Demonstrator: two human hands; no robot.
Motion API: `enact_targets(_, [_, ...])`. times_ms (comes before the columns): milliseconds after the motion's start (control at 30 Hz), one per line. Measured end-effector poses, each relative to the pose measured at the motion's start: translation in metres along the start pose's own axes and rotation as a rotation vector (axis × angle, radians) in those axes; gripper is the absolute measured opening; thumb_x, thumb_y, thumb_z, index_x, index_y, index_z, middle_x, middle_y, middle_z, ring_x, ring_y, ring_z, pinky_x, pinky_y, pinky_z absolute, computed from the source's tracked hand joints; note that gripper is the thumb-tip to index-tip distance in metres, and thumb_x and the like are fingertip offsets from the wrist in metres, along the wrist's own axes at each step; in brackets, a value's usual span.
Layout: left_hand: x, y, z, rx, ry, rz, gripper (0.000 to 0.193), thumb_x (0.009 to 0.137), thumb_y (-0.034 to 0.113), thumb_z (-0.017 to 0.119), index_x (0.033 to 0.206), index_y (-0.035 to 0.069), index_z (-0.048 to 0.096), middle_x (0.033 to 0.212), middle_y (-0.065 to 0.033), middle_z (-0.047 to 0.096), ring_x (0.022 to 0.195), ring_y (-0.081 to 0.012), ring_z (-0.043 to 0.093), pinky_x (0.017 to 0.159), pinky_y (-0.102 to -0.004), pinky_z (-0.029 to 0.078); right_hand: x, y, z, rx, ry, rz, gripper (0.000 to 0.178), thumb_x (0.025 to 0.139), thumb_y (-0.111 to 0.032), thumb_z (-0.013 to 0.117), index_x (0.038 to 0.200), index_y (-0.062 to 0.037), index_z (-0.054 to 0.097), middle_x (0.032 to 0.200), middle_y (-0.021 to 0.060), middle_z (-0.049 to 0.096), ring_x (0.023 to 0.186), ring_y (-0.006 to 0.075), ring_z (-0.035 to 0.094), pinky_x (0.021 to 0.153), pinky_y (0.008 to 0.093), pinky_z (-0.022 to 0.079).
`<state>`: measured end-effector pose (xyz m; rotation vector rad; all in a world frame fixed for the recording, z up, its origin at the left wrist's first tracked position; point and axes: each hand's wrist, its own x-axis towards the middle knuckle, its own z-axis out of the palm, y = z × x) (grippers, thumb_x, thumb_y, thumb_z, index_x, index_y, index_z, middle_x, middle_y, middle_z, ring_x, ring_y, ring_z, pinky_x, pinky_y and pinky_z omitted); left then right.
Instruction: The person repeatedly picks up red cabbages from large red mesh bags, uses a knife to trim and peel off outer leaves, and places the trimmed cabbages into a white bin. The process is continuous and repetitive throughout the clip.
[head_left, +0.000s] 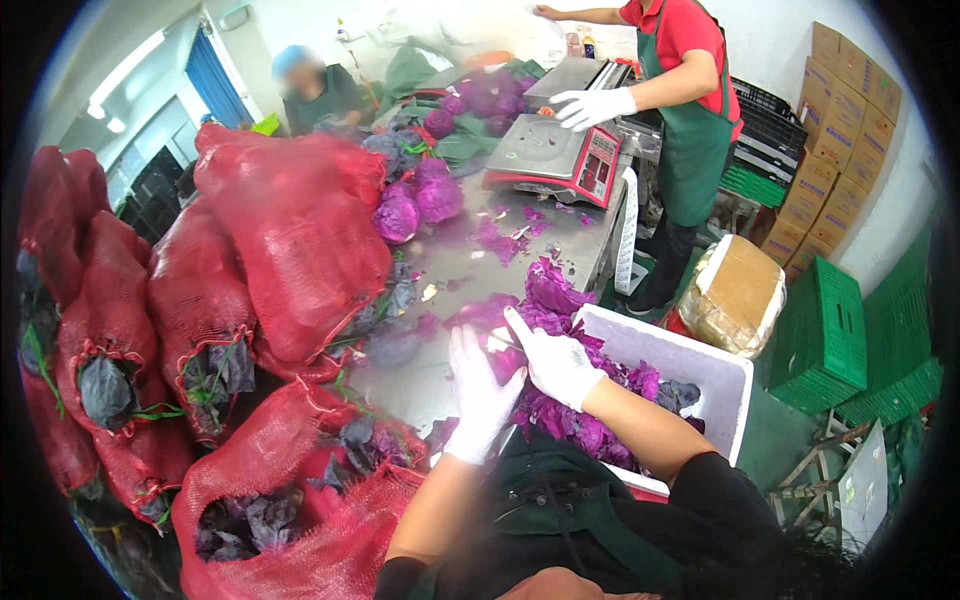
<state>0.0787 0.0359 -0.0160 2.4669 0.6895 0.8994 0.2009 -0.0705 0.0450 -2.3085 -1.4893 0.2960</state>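
Between my two white-gloved hands is a red cabbage (509,360), with a pale cut patch on its surface. My left hand (478,385) is cupped round its left and near side. My right hand (556,366) grips it from the right, the index finger stretched along its top. The far side of the cabbage is blurred. Just right of my hands, a white foam box (738,392) holds a heap of loose purple leaves (590,432), some piled above its rim.
Red mesh sacks (300,250) of cabbages crowd the left. On the metal table (425,375) lie whole cabbages (437,190), leaf scraps and a scale (545,150). A gloved co-worker (690,110) stands behind the scale; another person (318,95) is farther back. Green crates (820,335) stand right.
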Motion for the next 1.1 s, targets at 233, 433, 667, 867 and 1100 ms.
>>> enact_targets(233, [0.003, 0.002, 0.000, 0.025, -0.033, 0.016, 0.112, 0.073, 0.029, 0.085, 0.155, -0.007, 0.018, 0.154, -0.0355, 0.026, 0.144, -0.0495, 0.027, 0.120, -0.0525, 0.025, 0.048, 0.041, -0.008, 0.296, -0.015, 0.036, 0.057, 0.092, -0.007, 0.046, 0.148, -0.0139, 0.046, 0.112, 0.0166, 0.071, 0.078, 0.0282, 0.068, 0.068, 0.0370, 0.055])
enact_targets(433, [-0.015, -0.045, -0.010, -0.624, -0.005, -0.118, 0.113, 0.068, 0.013, 0.090, 0.157, 0.001, 0.022, 0.144, -0.0165, 0.045, 0.136, -0.0261, 0.043, 0.115, -0.0407, 0.036, 0.024, 0.091, -0.006, 1.083, -0.126, 0.359, 0.072, 0.088, 0.002, 0.048, 0.156, -0.0168, 0.031, 0.075, 0.0065, 0.062, 0.042, 0.0126, 0.045, 0.035, 0.0299, 0.038])
enact_targets(667, [-0.023, -0.045, -0.056, -0.842, -0.178, -0.073, 0.120, 0.053, 0.014, 0.096, 0.155, 0.004, 0.033, 0.152, -0.0111, 0.041, 0.142, -0.0244, 0.039, 0.121, -0.0397, 0.028, -0.041, 0.105, 0.052, 1.501, 0.075, 0.371, 0.054, 0.086, 0.005, 0.047, 0.139, -0.0074, 0.047, 0.067, 0.0034, 0.052, 0.043, 0.0124, 0.046, 0.037, 0.0295, 0.042])
enact_targets(867, [-0.026, -0.049, -0.058, -0.903, -0.261, -0.036, 0.121, 0.054, 0.014, 0.096, 0.155, 0.004, 0.032, 0.158, -0.0101, 0.036, 0.145, -0.0243, 0.036, 0.122, -0.0397, 0.027, -0.081, 0.153, 0.101, 1.547, 0.143, 0.556, 0.065, 0.084, 0.006, 0.050, 0.146, -0.0112, 0.041, 0.067, 0.0046, 0.052, 0.045, 0.0152, 0.047, 0.042, 0.0334, 0.044])
enact_targets(1100, [-0.031, -0.050, -0.058, -0.454, -0.377, 0.151, 0.123, 0.064, 0.013, 0.094, 0.161, 0.008, 0.018, 0.166, -0.0102, 0.023, 0.151, -0.0256, 0.028, 0.123, -0.0377, 0.022, -0.128, 0.156, 0.052, 0.041, 0.338, 0.550, 0.076, 0.086, -0.014, 0.066, 0.154, -0.0166, 0.034, 0.104, 0.0240, 0.070, 0.091, 0.0447, 0.069, 0.082, 0.0546, 0.053])
